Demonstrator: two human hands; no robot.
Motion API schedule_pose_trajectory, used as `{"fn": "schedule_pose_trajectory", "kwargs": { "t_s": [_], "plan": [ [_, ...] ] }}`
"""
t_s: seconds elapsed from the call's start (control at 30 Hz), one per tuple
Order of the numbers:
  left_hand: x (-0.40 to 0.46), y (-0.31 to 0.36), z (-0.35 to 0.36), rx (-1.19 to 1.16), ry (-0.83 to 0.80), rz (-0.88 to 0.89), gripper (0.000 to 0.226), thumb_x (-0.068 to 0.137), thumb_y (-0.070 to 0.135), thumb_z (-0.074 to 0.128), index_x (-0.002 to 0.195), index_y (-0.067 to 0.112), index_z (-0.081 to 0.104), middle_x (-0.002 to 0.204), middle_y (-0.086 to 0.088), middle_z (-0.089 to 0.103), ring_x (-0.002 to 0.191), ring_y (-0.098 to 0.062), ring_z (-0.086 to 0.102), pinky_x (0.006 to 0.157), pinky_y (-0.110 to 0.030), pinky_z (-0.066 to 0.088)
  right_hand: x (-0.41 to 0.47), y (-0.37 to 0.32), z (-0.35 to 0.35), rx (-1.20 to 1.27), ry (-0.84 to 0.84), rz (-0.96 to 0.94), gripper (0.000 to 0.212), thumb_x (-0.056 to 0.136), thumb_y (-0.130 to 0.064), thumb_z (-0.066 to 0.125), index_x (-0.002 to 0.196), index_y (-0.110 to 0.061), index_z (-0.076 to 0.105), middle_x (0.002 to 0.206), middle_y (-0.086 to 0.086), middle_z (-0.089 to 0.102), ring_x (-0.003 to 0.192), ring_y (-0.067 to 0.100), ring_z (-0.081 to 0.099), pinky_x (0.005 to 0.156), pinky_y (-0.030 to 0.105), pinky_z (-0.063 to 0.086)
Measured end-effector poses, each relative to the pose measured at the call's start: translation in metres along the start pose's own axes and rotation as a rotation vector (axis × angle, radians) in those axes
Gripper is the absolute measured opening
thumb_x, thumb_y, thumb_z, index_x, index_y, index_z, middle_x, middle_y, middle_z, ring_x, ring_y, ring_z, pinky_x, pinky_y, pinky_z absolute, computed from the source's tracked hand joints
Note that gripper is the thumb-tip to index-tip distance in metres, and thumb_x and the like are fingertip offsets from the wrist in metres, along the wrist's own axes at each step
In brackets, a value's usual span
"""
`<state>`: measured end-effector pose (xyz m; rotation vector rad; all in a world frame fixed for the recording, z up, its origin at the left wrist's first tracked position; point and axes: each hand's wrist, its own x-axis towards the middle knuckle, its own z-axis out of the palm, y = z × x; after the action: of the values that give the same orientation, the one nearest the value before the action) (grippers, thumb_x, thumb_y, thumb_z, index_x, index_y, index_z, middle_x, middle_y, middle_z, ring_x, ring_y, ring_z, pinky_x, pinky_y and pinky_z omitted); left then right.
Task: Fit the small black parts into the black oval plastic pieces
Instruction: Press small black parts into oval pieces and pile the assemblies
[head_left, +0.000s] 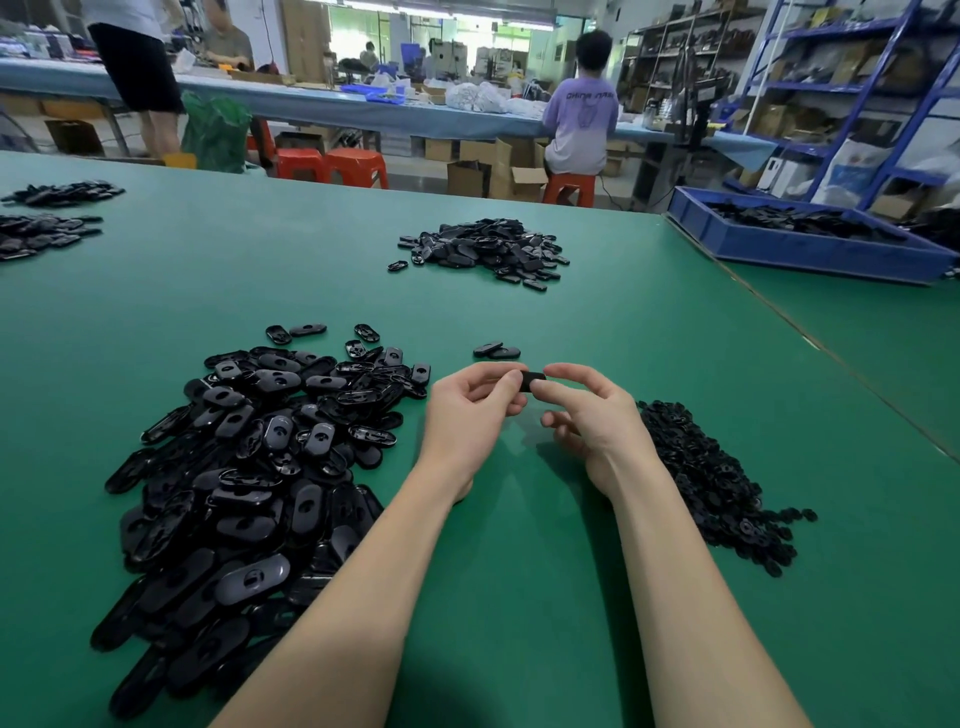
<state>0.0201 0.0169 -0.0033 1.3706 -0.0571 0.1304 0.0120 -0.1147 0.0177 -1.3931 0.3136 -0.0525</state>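
Both hands meet above the middle of the green table (571, 291). The left hand (467, 410) and right hand (592, 415) pinch one black oval piece (535, 382) between curled fingertips (mostly hidden). Oval pieces (249, 467) heap toward the left edge, small black parts (711, 467) toward the right; another heap (488, 249) lies farther back.

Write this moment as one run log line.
left hand: holds oval piece | right hand: holds same piece | oval pile: left | small parts: right
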Motion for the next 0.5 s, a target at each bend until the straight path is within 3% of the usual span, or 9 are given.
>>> {"fn": "schedule_pose_trajectory", "kwargs": {
  "t_s": [0.23,0.4,0.5],
  "plan": [
    [-0.0013,0.0045,-0.0008,-0.027,-0.08,-0.041,0.016,0.096,-0.001,0.06,0.097,0.011,0.07,0.07,0.004,0.072,0.062,-0.007,0.063,0.067,-0.017,0.053,-0.0023,-0.0012,-0.0041,-0.008,-0.075,0.02,0.018,0.08,-0.01,0.084,0.095,-0.013,0.075,0.067,-0.004,0.069,0.05,0.005,0.058,0.044,0.013,0.041],
    [0.0004,0.0038,-0.0032,-0.041,-0.067,-0.078,0.017,0.096,-0.002,0.06,0.097,0.012,0.069,0.073,0.001,0.072,0.067,-0.009,0.063,0.077,-0.02,0.056,-0.0058,-0.0001,-0.0039,-0.107,-0.091,-0.06,0.019,0.082,-0.015,0.084,0.099,-0.011,0.076,0.077,-0.002,0.075,0.053,0.009,0.064,0.045,0.014,0.042],
    [0.0005,0.002,-0.0038,-0.015,-0.075,-0.077,0.016,0.095,-0.001,0.062,0.104,0.01,0.068,0.079,-0.003,0.073,0.07,-0.01,0.064,0.085,-0.025,0.055,-0.0067,0.0007,-0.0012,-0.163,-0.03,-0.112,0.013,0.081,-0.016,0.084,0.091,-0.012,0.077,0.069,-0.005,0.073,0.048,0.008,0.061,0.043,0.014,0.038]
  ]
}}
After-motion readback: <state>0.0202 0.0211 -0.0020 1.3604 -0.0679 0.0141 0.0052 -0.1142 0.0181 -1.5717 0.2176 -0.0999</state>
